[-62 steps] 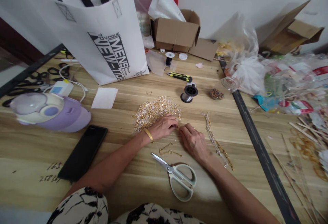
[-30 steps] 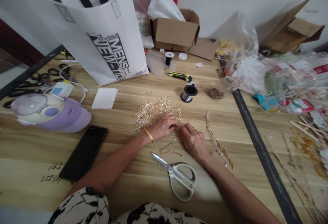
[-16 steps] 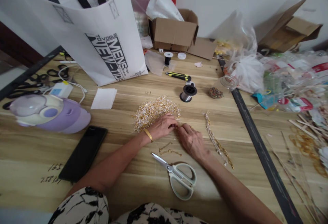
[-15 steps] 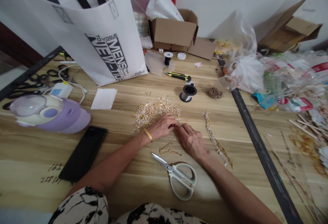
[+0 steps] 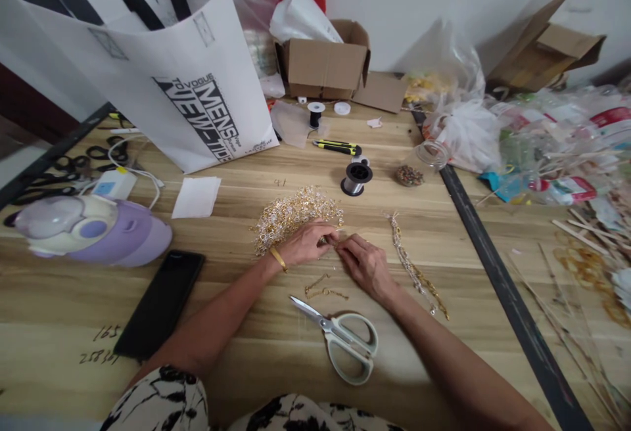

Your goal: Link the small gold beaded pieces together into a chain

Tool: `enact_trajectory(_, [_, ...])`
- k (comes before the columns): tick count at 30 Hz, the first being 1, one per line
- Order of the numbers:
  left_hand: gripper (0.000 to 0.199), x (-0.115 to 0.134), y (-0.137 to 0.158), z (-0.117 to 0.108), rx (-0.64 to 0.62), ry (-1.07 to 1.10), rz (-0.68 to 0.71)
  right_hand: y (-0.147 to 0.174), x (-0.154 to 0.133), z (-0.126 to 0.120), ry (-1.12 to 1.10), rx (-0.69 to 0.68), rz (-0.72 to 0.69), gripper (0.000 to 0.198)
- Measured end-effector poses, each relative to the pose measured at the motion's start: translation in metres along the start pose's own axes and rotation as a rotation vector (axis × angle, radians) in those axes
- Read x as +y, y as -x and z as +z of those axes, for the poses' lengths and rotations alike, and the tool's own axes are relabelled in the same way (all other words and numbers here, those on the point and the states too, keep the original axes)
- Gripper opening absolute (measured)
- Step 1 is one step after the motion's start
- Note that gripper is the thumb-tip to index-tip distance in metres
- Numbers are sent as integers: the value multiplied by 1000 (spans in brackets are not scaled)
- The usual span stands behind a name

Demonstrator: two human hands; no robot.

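My left hand (image 5: 309, 242), with a gold bangle (image 5: 277, 258) at its wrist, rests at the right edge of a pile of gold and silver chain pieces (image 5: 288, 214). My right hand (image 5: 365, 265) meets it fingertip to fingertip. Both hands are closed in a pinch, and the small thing between the fingers is too tiny to name. Short gold chains (image 5: 325, 292) lie on the table just below the hands. Nearer to me are scissors (image 5: 340, 339) with pale handles. A bundle of silver and gold chains (image 5: 417, 267) is stretched out right of my right hand.
Beyond the hands stand a wire spool (image 5: 355, 179), a box cutter (image 5: 338, 148) and a dish of beads (image 5: 409, 175). At left are a phone (image 5: 160, 303), a purple bottle (image 5: 123, 230) and a white paper bag (image 5: 197, 83). Plastic bottles (image 5: 566, 122) and sticks crowd the right side.
The view has shifted slightly. My fingers have moved a little, with the left hand's fingers more arched; both hands stay together beside the pile.
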State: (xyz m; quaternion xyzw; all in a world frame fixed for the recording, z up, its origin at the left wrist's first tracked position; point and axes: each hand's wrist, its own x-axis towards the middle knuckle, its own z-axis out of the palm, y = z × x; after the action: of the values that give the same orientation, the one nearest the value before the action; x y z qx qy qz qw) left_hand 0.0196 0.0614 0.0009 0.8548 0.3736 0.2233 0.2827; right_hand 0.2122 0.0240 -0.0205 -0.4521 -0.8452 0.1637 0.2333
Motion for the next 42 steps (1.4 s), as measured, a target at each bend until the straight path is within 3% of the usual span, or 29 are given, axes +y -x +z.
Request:
enact_trajectory(13, [3, -3, 1, 8, -2, -109, 55, -4, 8, 0, -361, 118, 158, 17])
enact_trajectory(24, [14, -3, 2, 12, 3, -200, 121, -3, 11, -4, -628, 145, 309, 20])
enact_trajectory(33, [12, 0, 2, 14, -16, -207, 163, -1, 8, -7, -707, 153, 366, 21])
enact_trajectory(42, [13, 4, 2, 12, -24, -209, 180, 0, 13, -2, -673, 152, 297, 19])
